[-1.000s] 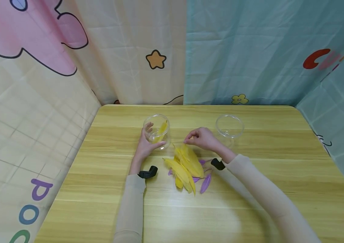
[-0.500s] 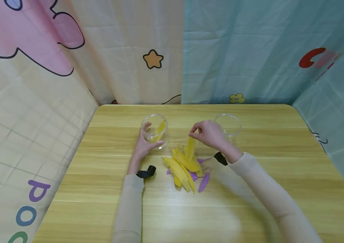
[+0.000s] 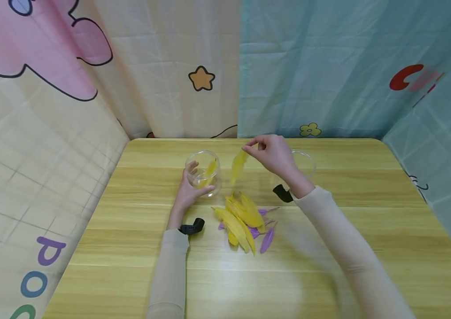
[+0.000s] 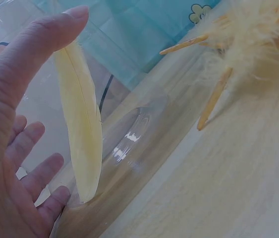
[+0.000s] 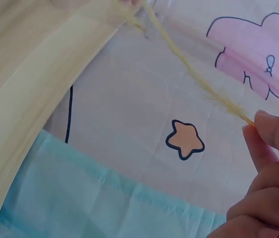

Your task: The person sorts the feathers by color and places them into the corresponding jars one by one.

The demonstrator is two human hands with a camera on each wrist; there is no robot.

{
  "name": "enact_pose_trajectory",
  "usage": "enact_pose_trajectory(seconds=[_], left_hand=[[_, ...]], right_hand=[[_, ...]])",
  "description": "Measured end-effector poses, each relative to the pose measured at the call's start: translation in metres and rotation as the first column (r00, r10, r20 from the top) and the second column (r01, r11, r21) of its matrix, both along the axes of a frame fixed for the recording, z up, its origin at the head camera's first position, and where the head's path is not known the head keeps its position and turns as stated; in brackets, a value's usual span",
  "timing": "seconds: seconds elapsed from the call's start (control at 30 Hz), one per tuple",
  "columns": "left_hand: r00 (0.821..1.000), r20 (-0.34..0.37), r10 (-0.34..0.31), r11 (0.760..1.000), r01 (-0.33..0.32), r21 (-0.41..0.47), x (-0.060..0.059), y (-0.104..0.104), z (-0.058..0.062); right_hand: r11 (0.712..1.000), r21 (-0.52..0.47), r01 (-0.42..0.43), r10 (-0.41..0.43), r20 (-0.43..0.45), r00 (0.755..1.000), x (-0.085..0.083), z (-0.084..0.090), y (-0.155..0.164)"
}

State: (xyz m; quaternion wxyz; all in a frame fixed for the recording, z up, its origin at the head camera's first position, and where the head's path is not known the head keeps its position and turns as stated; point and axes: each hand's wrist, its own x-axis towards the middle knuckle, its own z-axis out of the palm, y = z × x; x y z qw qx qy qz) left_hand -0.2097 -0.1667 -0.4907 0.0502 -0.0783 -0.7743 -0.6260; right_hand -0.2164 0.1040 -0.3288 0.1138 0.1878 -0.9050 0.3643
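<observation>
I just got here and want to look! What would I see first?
A yellow feather dangles in the air, pinched by the right hand. The left hand holds a clear jar with another yellow feather inside. Nearer the person, yellow and purple feathers lie heaped on the wooden table.

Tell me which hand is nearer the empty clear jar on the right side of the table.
Right. The right hand hovers just left of the empty clear glass jar, pinching a yellow feather. The left hand is far left of it, gripping the other clear jar.
</observation>
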Motion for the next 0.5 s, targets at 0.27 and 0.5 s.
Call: enact_pose_trajectory(seconds=[0.27, 0.5], left_hand=[[1.000, 0.004, 0.005, 1.000, -0.005, 0.008, 0.000, -0.001, 0.000], [1.000, 0.016, -0.001, 1.000, 0.001, 0.016, -0.001, -0.001, -0.001]], right_hand=[[0.938, -0.342, -0.052, 0.022, -0.091, 0.996, -0.009, 0.010, -0.031], [0.930, -0.357, -0.088, 0.031, -0.163, 0.986, -0.018, -0.004, -0.057]])
